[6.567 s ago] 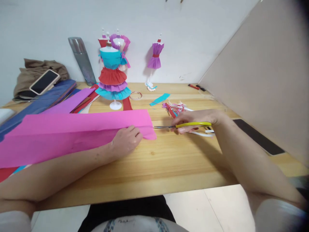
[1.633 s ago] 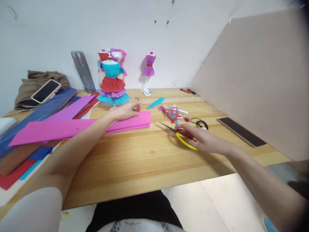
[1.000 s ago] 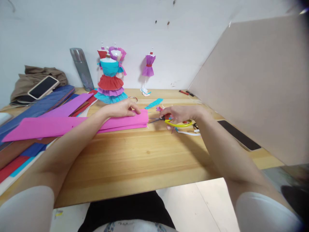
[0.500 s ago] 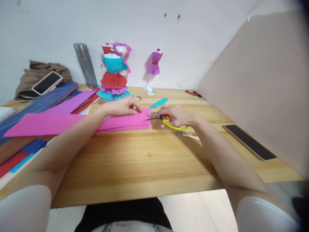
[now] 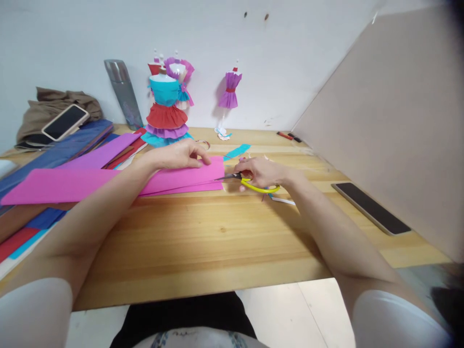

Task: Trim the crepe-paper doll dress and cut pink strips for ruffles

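A long pink sheet (image 5: 72, 186) lies across the left and middle of the wooden table, with a slit running in from its right end near the lower edge. My left hand (image 5: 184, 153) rests on top of the sheet near that end, fingers bent and slightly apart, holding nothing. Around the yellow handles of the scissors (image 5: 259, 186) my right hand (image 5: 261, 171) is closed, just right of the sheet. The dark blades point left and their tips reach the sheet's right end.
Small dress forms (image 5: 166, 101) and a grey bottle (image 5: 123, 92) stand at the back. Coloured sheets, a blue case (image 5: 54, 150) and a phone (image 5: 65, 122) are at left. A dark-topped flat object (image 5: 371, 208) lies at right. A blue scrap (image 5: 237, 152) sits behind the scissors.
The whole view has shifted slightly, so everything sits a little further left and up. Both hands keep nearly the same place on the sheet and scissors.
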`<state>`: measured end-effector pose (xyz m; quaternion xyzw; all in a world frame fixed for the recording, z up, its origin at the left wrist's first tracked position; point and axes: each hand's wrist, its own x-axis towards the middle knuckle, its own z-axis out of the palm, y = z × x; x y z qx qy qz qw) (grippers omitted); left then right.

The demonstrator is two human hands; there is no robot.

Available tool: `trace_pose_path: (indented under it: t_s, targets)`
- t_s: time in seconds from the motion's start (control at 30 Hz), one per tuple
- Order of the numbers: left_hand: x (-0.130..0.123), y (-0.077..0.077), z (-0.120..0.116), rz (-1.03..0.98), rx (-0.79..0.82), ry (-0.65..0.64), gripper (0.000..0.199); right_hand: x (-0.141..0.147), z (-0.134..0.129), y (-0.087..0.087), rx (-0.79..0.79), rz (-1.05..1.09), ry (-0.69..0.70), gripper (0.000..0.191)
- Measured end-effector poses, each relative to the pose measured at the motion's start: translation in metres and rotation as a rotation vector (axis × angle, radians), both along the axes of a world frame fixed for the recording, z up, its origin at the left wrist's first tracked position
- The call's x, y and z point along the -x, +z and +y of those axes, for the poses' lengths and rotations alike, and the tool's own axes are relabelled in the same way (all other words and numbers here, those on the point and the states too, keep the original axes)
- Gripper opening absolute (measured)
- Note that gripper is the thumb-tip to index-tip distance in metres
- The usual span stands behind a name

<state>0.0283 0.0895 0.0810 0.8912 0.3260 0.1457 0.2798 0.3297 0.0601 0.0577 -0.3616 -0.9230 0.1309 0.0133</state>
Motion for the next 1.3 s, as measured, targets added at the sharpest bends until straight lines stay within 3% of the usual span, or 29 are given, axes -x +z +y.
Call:
trace_pose_path:
  t_s: [0.2, 0.37, 0.87, 1.3]
  targets:
    - [-0.001, 0.0023, -0.0022, 0.013, 0.021, 0.004, 0.029, 0.0039, -0.0011, -0.0004, 0.07, -0.002, -0.019, 0.053]
    - [-0.0027, 0.0018, -0.0024, 0.01, 0.021, -0.029, 0.026, 0.0025, 0.0009, -0.0027, 0.091, 0.017, -0.033, 0.048]
    - [-0.0027, 0.0009, -0.0012, 0.024, 0.025, -0.057, 0.029, -0.0021, 0.0033, -0.0029, -0.05, 0.057, 0.027, 0.044]
    - [-0.0023, -0.0018, 0.0017, 0.012, -0.022, -0.091, 0.026, 0.0019, 0.0019, -0.006, 0.007, 0.003, 0.016, 0.053]
